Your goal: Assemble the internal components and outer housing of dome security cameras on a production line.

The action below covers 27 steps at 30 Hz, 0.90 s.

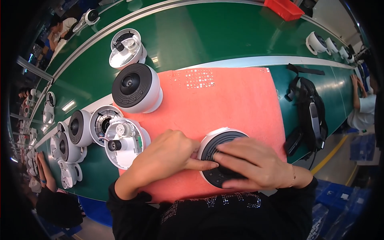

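— What are the hands on?

— Both rest on a round white plastic dome camera with a ribbed black face [221, 154], lying face-up on a coral-pink fuzzy cloth mat [236, 100], just below the middle of the frame. The left hand [164, 158] is loosely curled beside its left rim, index finger stretched out and touching the black face. The right hand [252, 164] lies flat over the face, fingers [228, 150] spread and pressing on it, not closed around anything.

— And the mat?

— It lies on a glossy green desk [200, 36]. A patch of tiny pale screws [195, 78] sits near the mat's upper edge.

— What else is near?

— Left of the left hand, an opened white camera shell [124, 142] shows its lens and wiring. Above it stands a second finished dome camera with a black ribbed face [136, 88]. More white housings cluster at the left of the frame. A red plastic bin [284, 9] sits at the top, and a black strapped harness [310, 112] lies at the right.
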Each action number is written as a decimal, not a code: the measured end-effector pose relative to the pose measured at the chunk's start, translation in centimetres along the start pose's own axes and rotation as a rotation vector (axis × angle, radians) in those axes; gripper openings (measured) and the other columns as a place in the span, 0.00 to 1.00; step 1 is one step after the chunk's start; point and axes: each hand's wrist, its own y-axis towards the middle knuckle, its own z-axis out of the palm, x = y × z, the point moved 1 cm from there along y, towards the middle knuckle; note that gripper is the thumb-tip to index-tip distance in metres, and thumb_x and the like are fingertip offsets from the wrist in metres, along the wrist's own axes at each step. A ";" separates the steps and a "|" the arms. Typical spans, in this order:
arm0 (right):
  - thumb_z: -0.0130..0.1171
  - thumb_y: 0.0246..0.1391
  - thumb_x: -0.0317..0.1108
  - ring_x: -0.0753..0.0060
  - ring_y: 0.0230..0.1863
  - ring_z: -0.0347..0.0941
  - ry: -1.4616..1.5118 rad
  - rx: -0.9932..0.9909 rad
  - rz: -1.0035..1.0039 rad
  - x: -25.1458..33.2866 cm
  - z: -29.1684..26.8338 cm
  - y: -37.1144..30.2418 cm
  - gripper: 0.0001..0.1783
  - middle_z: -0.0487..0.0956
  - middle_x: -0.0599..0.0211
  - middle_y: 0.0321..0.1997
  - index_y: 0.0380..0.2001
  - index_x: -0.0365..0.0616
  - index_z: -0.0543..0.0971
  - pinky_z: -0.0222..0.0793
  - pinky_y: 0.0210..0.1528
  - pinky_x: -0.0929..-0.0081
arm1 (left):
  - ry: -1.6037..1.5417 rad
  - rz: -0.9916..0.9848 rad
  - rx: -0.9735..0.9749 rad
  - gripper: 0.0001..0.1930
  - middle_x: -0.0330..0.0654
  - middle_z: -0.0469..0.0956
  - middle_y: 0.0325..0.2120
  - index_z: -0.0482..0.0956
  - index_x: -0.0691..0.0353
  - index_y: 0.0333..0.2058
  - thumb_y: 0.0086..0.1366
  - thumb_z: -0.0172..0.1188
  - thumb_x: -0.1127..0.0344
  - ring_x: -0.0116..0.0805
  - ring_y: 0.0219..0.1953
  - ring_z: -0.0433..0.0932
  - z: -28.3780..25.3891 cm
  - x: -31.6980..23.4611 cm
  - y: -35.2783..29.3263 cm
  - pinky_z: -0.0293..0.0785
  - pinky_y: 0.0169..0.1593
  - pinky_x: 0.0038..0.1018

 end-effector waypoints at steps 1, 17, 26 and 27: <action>0.64 0.37 0.34 0.56 0.45 0.70 -0.058 0.017 0.015 -0.1 0.0 -0.3 0.28 0.71 0.54 0.45 0.46 0.37 0.73 0.68 0.45 0.62 | 0.001 -0.001 -0.001 0.24 0.44 0.69 0.08 0.73 0.66 0.14 0.47 0.64 0.47 0.42 0.12 0.70 0.0 0.0 -0.1 0.65 0.19 0.31; 0.57 0.50 0.38 0.65 0.52 0.65 0.660 0.013 0.752 -3.0 1.1 -2.7 0.31 0.67 0.53 0.50 0.53 0.35 0.58 0.59 0.54 0.69 | -1.018 -0.090 -0.081 0.34 0.52 0.73 0.43 0.60 0.68 0.54 0.53 0.61 0.56 0.38 0.45 0.74 6.2 0.9 -0.8 0.69 0.48 0.31; 0.74 0.28 0.43 0.56 0.46 0.72 0.377 -0.159 0.407 -3.2 -0.8 0.8 0.42 0.73 0.49 0.43 0.45 0.40 0.60 0.66 0.48 0.69 | -0.420 0.207 -0.546 0.43 0.57 0.75 0.37 0.58 0.76 0.54 0.40 0.69 0.65 0.43 0.41 0.77 2.4 -2.0 -1.1 0.76 0.42 0.32; 0.74 0.27 0.44 0.55 0.43 0.74 0.333 -0.162 0.361 -3.5 -0.9 1.0 0.42 0.75 0.49 0.40 0.44 0.40 0.61 0.67 0.47 0.69 | -0.429 0.181 -0.556 0.43 0.56 0.75 0.37 0.58 0.76 0.54 0.40 0.69 0.63 0.42 0.41 0.77 2.3 -2.0 -1.1 0.76 0.41 0.32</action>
